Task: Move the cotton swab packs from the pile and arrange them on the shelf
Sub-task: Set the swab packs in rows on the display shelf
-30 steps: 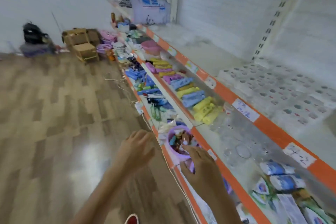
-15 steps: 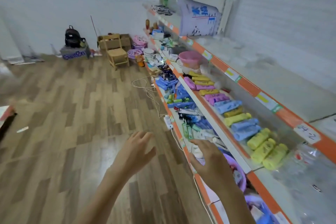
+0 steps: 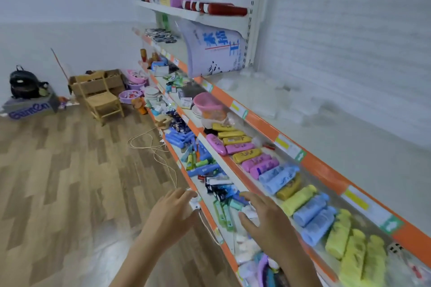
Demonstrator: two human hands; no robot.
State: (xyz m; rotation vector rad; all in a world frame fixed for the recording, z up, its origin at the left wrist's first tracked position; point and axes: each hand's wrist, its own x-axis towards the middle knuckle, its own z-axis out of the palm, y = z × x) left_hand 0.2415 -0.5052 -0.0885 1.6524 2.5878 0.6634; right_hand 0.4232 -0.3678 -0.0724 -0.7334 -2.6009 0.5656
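Both grips spread, empty: left hand point(image 3: 171, 212), right hand point(image 3: 268, 219) over lowest shelf point(image 3: 205, 207). No swab packs identifiable; risk grabbing wrong stock.

The brown floor point(image 3: 70, 182) is of wood-pattern boards and shines where light falls on it, near the bottom of the view. The small chair point(image 3: 101, 98) is of pale wood with a woven seat. Behind it stands a brown cardboard box point(image 3: 112, 79), matt. The long white shelves point(image 3: 349, 137) look like painted metal, smooth, with glossy orange edge strips point(image 3: 263, 123). The yellow, blue and pink bottles point(image 3: 310, 207) lying in a row are smooth plastic. The pink basin point(image 3: 206, 101) is plastic too.
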